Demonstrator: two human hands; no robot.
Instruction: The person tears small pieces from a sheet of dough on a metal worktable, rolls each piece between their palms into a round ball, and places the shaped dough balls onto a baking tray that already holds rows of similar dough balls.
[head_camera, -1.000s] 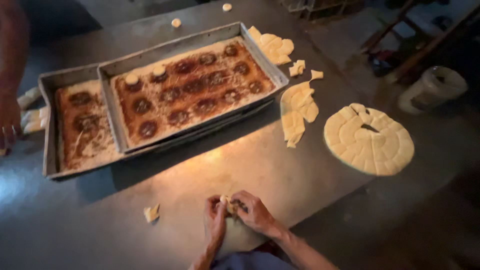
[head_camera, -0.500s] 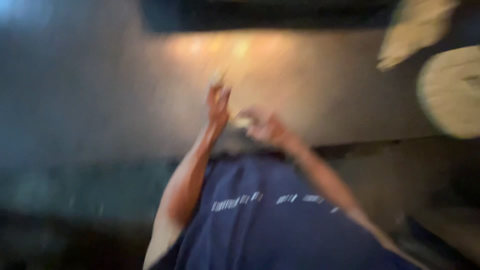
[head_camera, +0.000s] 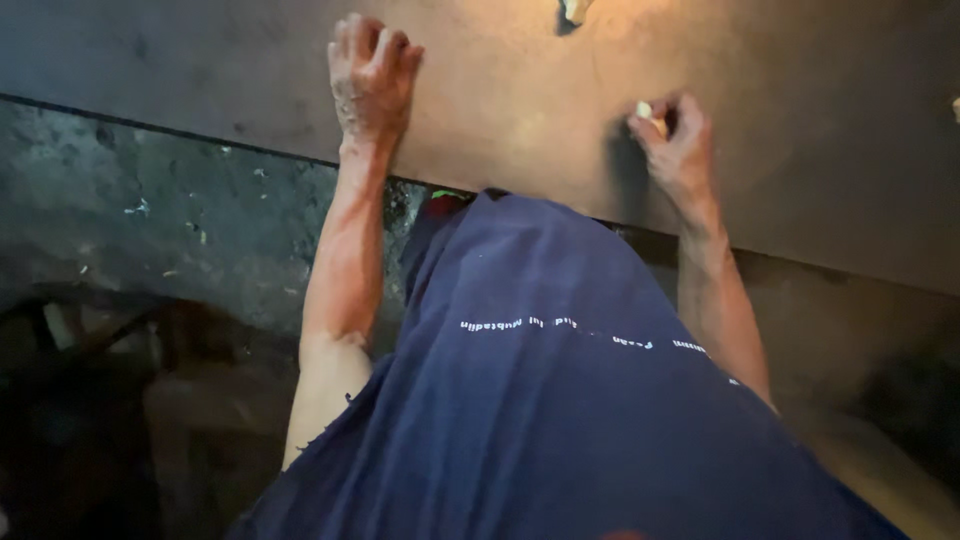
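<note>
My left hand (head_camera: 371, 75) rests palm down on the metal table (head_camera: 820, 150) near its front edge, fingers together and curled slightly, with nothing in it. My right hand (head_camera: 675, 140) lies further right on the same surface, its fingers closed around a small pale lump of dough (head_camera: 647, 111). My dark blue shirt (head_camera: 560, 400) fills the lower middle of the view and hides the table's front edge between my arms.
A small pale dough scrap (head_camera: 574, 9) lies on the table at the top edge of the view. Below the table's front edge, on the left, is a stained grey floor (head_camera: 150, 210) and dark shapes I cannot make out.
The view has swung down from the baking trays to my own body. My hands, together on the dough a second ago, have separated; the left now rests flat on the table.
</note>
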